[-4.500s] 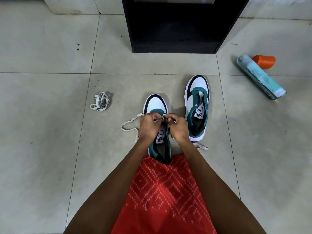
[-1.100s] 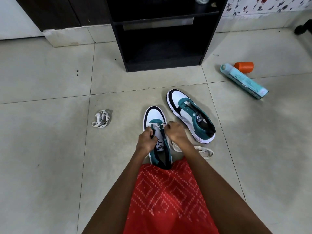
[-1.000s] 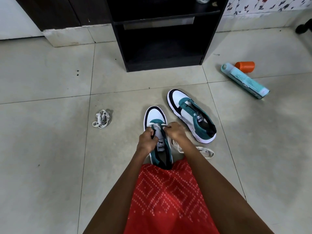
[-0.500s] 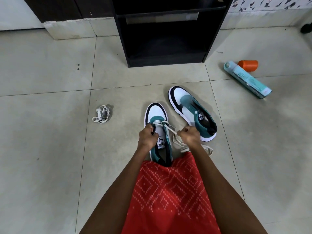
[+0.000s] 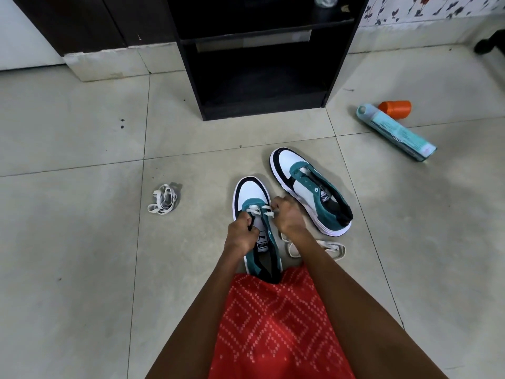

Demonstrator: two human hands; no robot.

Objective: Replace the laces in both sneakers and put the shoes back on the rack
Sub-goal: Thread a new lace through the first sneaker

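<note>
Before rack (image 5: 262, 106), left hand (image 5: 241, 234), right hand (image 5: 289, 218), seemingly pinching lace (image 5: 256, 209) in sneaker (image 5: 251, 191)

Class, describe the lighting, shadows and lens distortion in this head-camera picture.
Head view: soft, even light; the lace bundle casts a faint shadow up-right; the inside of the black rack is lost in darkness; wide-angle distortion splays its sides.

Right hand (image 5: 289, 218) back in at near sneaker (image 5: 250, 191) eyelets after pulling lace (image 5: 253, 208) out rightward; lace now crosses lowest eyelets. Far sneaker (image 5: 310, 188) now angled, tipped sideways.
</note>
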